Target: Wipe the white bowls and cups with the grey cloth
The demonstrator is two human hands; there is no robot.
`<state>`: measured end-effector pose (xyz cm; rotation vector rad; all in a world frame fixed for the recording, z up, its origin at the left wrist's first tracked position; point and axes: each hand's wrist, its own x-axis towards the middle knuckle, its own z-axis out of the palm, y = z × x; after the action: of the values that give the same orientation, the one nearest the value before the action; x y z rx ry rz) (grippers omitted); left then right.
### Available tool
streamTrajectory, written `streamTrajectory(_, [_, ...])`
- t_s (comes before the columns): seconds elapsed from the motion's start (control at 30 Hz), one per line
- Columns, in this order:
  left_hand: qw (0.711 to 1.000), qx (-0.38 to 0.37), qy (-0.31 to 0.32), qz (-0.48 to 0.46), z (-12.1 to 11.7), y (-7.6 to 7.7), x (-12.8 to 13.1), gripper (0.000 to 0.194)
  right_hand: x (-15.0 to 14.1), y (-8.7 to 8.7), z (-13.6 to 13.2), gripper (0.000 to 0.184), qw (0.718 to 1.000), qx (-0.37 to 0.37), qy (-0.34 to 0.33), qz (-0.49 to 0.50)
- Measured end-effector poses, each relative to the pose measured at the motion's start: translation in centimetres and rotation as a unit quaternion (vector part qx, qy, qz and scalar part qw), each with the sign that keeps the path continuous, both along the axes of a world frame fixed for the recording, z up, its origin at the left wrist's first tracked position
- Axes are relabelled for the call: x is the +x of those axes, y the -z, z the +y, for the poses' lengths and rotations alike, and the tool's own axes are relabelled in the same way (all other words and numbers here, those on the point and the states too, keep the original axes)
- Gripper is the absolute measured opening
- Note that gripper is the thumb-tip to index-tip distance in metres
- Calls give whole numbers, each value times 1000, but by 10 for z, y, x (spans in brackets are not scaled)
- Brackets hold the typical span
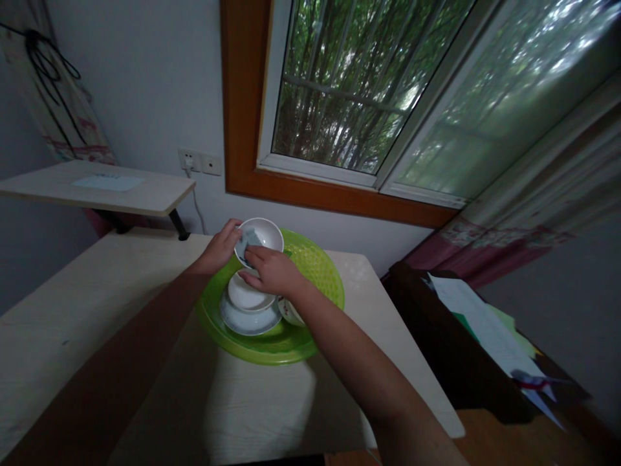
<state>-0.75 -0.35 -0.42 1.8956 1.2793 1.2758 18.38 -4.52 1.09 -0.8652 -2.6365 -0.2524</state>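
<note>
While the left hand (222,246) holds the side of a white bowl (269,233), the right hand (275,268) reaches into it. The left fingers pinch the bowl's rim at its left edge. The right fingers are on a pale cloth (251,237) inside the bowl, with the thumb apart from them, lower down. I cannot tell if they pinch the cloth or just push on it. The bowl is tipped so that its inside shows, and it is up over the back part of a round green basket (334,278). Just below it, a second bowl (248,296) sits on a plate (250,325) in the basket. Beside the plate is a cup (290,312) with small red marks, partly hidden by the right arm. The basket is on a light wood table (272,401). To the left is a small raised shelf (160,191) with a sheet of paper (107,182) on top. Behind the table is a big window (349,84) with green plants outside.
</note>
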Motion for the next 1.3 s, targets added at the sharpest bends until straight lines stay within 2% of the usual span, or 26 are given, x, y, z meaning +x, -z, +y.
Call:
streamTrajectory(0.17, [1000,-10,7,8,6,4,0,33,-1,9,3,71,999,17,26,-11])
streamTrajectory(0.33, [1000,-12,9,4,8,6,1,36,-5,6,2,75,993,21,113,-3])
streamTrajectory(0.43, [1000,-13,-4,2,7,4,1,36,-6,-2,0,67,989,26,148,-12])
streamTrajectory(0.57, [999,-16,-30,-1,5,3,1,36,-6,-10,-2,41,984,4,172,-52])
streamTrajectory(0.67, [999,-17,-37,-4,6,4,1,37,-6,-12,-4,35,985,-7,155,-71])
streamTrajectory(0.87, [999,-20,-24,15,3,4,-1,38,-3,-9,-6,36,997,-29,64,-38])
streamTrajectory(1.03, [1000,-19,-22,-5,-1,0,2,37,0,1,-2,61,999,-39,4,6])
streamTrajectory(1.13, [1000,-12,-18,-16,-2,-1,3,37,0,2,-1,68,998,-55,2,16])
streamTrajectory(1.3, [1000,1,-2,-14,0,2,1,45,0,-6,-2,54,996,-85,37,19])
